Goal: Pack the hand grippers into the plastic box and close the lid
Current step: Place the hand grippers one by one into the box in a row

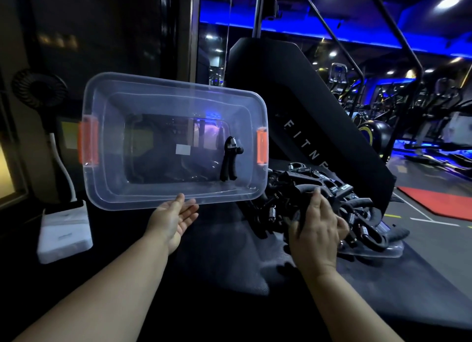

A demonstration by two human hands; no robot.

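A clear plastic box (168,196) with orange latches (88,142) stands open in front of me, and one black hand gripper (229,159) lies in its right end. My left hand (175,220) hovers open, palm up, just below the box's near rim. To the right, a pile of black hand grippers (357,211) with steel springs lies on the clear lid (383,252). My right hand (318,229) reaches into the pile, fingers curled around a foam-covered gripper handle (304,192).
A white box-shaped object (65,233) with a white cable sits at the left. Behind the pile rises a black padded gym machine (306,91). Gym equipment and a red floor mat (439,203) lie to the far right. Everything rests on a dark padded surface (224,254).
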